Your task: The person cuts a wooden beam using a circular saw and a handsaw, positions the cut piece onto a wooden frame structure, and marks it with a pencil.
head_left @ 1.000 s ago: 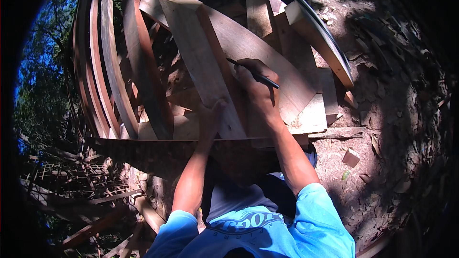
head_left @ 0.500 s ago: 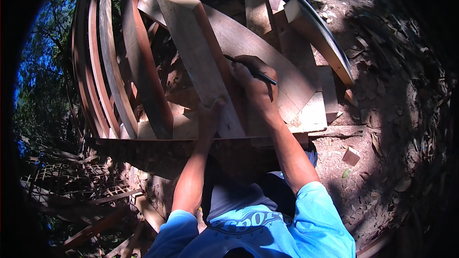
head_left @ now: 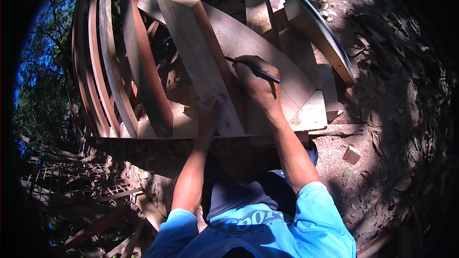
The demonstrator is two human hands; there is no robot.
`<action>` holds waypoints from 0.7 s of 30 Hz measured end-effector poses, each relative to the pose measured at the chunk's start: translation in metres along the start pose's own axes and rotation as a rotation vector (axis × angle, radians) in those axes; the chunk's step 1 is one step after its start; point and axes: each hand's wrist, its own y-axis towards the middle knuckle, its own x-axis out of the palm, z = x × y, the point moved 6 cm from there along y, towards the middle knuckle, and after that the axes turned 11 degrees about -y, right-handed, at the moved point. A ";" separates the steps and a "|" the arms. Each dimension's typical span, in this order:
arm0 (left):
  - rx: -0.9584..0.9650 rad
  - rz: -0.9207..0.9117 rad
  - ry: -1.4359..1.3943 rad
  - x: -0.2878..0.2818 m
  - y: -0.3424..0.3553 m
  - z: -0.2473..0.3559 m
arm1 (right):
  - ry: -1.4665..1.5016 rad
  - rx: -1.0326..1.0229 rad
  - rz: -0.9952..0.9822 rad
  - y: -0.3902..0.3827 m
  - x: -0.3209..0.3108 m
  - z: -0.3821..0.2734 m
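Observation:
A thick wooden beam (head_left: pixel 191 43) slants across the bench in front of me, its pale broad face up and its reddish narrow side to the right. My left hand (head_left: pixel 209 113) grips the beam near its close end, thumb on the top face and the other fingers hidden at its left side. In my right hand (head_left: pixel 258 83) a slim black pen (head_left: pixel 267 77) is pinched, its tip at the beam's reddish side, about midway along. Whether the tip touches the wood I cannot tell. A wide flat board (head_left: pixel 267 52) lies beneath and to the right.
Several long beams (head_left: pixel 143 62) stand in a row at the left. Another beam (head_left: pixel 322 43) leans at the right beside a dark curved edge. A pale block (head_left: pixel 313 112) sits near the bench's front right. A small wood offcut (head_left: pixel 352 155) lies on the leaf-strewn ground.
My right hand and the rear end of the pen have shifted slightly to the right, with the tip still by the beam's side. My left hand keeps its hold on the beam.

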 end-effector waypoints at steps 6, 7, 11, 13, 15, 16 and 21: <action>0.006 -0.030 -0.057 0.001 -0.001 0.000 | -0.076 0.055 -0.081 -0.012 -0.008 -0.001; -0.031 -0.034 -0.043 0.002 -0.001 -0.002 | -0.072 0.079 -0.088 -0.014 -0.009 0.001; -0.032 -0.015 -0.033 0.001 0.000 -0.003 | -0.102 0.039 -0.075 -0.018 -0.012 0.001; -0.016 -0.009 -0.054 0.002 0.001 -0.003 | -0.076 0.026 -0.067 -0.018 -0.011 0.002; 0.068 -0.017 -0.084 0.002 0.001 0.002 | -0.066 0.051 -0.051 -0.016 -0.009 0.004; 0.066 -0.026 -0.094 0.003 0.001 0.002 | -0.043 0.029 -0.025 -0.013 -0.008 0.003; 0.016 -0.008 -0.047 0.001 0.000 0.000 | 0.031 0.050 -0.010 0.006 0.005 0.006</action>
